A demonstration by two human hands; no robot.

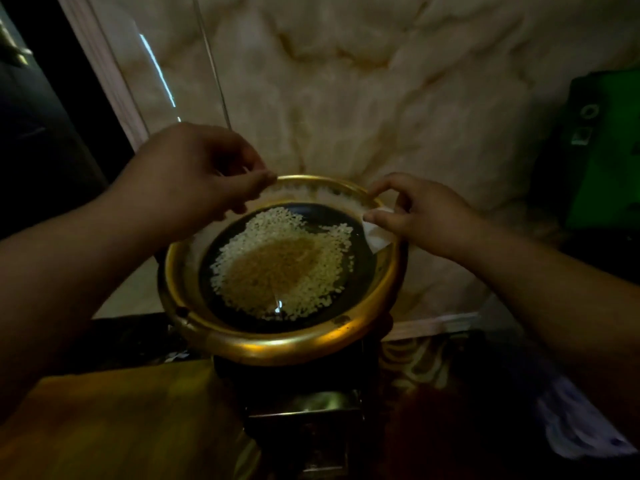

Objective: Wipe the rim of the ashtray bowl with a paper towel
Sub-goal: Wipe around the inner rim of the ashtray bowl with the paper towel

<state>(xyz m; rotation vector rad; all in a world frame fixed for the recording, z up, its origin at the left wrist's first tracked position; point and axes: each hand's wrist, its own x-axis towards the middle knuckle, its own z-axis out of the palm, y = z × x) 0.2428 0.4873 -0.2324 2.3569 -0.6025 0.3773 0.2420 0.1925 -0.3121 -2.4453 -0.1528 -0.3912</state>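
Observation:
A gold-rimmed ashtray bowl [277, 346] stands on a dark pedestal in the middle of the head view. Its dark inner dish holds a heap of small white and tan granules [282, 268]. My right hand [420, 216] presses a folded white paper towel [375, 233] against the rim on the right side, thumb and fingers pinched on it. My left hand [194, 174] is at the rim's far left, with thumb and forefinger pinched together at the rim's edge. What they pinch is too dim to tell.
A pale marble wall [363, 81] rises right behind the bowl. A dark doorway [41, 126] is at the left, a green box [602, 147] at the right. A wooden surface [114, 420] lies at lower left, and the dark pedestal base [304, 410] below the bowl.

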